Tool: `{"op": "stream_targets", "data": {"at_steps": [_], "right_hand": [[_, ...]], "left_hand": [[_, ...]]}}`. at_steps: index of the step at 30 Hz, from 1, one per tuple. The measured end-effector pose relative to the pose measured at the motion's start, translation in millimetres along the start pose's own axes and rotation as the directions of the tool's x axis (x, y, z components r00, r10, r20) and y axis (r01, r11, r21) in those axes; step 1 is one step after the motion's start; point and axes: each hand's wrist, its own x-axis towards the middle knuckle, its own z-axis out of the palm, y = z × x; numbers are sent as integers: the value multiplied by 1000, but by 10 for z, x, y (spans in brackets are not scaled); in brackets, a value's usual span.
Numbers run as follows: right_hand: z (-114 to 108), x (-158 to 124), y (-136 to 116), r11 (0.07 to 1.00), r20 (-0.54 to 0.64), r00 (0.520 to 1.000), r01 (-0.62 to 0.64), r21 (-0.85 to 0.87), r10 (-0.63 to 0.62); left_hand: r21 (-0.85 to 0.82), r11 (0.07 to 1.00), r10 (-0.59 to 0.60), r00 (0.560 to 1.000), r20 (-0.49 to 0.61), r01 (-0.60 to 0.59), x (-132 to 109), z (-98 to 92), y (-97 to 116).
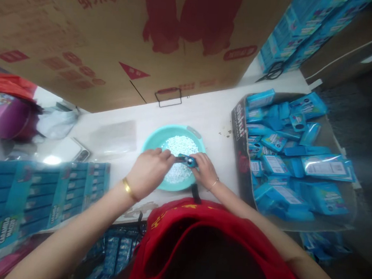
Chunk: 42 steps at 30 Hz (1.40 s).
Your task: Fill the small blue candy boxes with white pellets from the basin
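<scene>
Small blue packet (pixel 188 160) held over teal bowl (pixel 173 134), near middle of white surface (pixel 214 111). Pinched at one end by left hand (pixel 149 171), grip narrow on packet. Pinched at other end by right hand (pixel 205 169), grip closed on packet too. Bowl filled with little white candies (pixel 180 147). Sat at 3 o'clock from bowl: open tray box (pixel 238 135) heaped with blue packets. Stood at 12 o'clock: big brown carton (pixel 117 33). Lay at 9 o'clock: flat blue boxes (pixel 38 191).

Large cardboard box (pixel 117 33), tray of blue packets (pixel 333 204), scissors (pixel 274 71)
</scene>
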Motion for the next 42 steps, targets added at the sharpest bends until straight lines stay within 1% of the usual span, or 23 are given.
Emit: {"op": "stream_targets", "data": {"at_steps": [2, 3, 4, 6, 7, 8, 10, 12, 14, 17, 19, 20, 22, 25, 28, 30, 32, 34, 36, 38, 39, 41, 42], "right_hand": [[-49, -21, 28, 1000, -25, 1000, -14, 10, 14], [-84, -33, 43, 999, -45, 999, -29, 19, 30], [-124, -46, 55, 998, -64, 997, -49, 30, 51], [-213, -69, 71, 993, -98, 989, -106, 60, 112], [-258, -79, 75, 988, -113, 983, -135, 75, 143], [-299, -87, 76, 983, -126, 977, -162, 87, 172], [-366, -96, 75, 974, -153, 964, -201, 105, 215], [-407, -100, 77, 967, -188, 952, -224, 120, 243], [-427, -102, 86, 961, -217, 939, -240, 139, 266], [-440, -108, 113, 955, -241, 927, -258, 143, 286], [-447, -115, 133, 957, -251, 925, -261, 127, 286], [-451, -118, 142, 960, -256, 926, -256, 114, 277], [-450, -122, 153, 971, -260, 936, -225, 79, 238], [-415, -110, 139, 989, -232, 961, -147, 19, 148], [-331, -65, 85, 997, -170, 983, -69, -27, 64], [-259, -22, 37, 999, -147, 989, -12, -42, 5], [-186, 22, -14, 998, -138, 989, 40, -44, -46], [-121, 57, -60, 997, -130, 989, 64, -47, -70], [-68, 77, -94, 996, -118, 990, 73, -48, -78], [-28, 82, -106, 996, -115, 990, 78, -35, -82], [-16, 80, -103, 996, -116, 990, 81, -24, -83], [-12, 65, -79, 997, -125, 989, 81, -2, -80], [-23, 55, -60, 997, -131, 989, 74, 5, -73]], "left_hand": [[10, 996, -83, 995, -50, 84, 11, 175, -244], [-10, 990, -143, 987, -67, 142, 33, 324, -405], [-55, 978, -203, 977, -67, 200, 66, 510, -570], [-156, 934, -327, 945, -11, 321, 160, 956, -846], [-226, 900, -377, 926, 23, 372, 217, 1192, -928], [-263, 885, -387, 921, 41, 384, 275, 1421, -964], [-339, 863, -375, 925, 64, 374, 387, 1820, -902], [-415, 845, -341, 938, 68, 337, 474, 2110, -727], [-503, 812, -307, 949, 67, 298, 524, 2284, -546], [-624, 747, -244, 968, 63, 229, 525, 2351, -425], [-678, 708, -217, 975, 53, 194, 471, 2272, -453], [-699, 692, -211, 977, 44, 181, 428, 2193, -485], [-739, 659, -200, 980, 11, 143, 317, 1958, -560], [-767, 639, -164, 985, -56, 63, 133, 1448, -636], [-698, 716, -76, 994, -77, 1, 10, 878, -631], [-586, 810, 6, 999, -51, -34, -15, 543, -570], [-406, 913, 51, 999, 5, -45, -7, 269, -446], [-174, 984, 38, 996, 76, -24, 14, 46, -256], [49, 999, 4, 990, 138, -10, 26, -141, -25], [199, 980, -4, 984, 177, -32, 21, -291, 178], [237, 970, 4, 983, 184, -48, 14, -343, 240], [261, 964, 3, 988, 156, -44, 3, -365, 233], [253, 967, -19, 993, 117, -11, 6, -319, 155]]}}
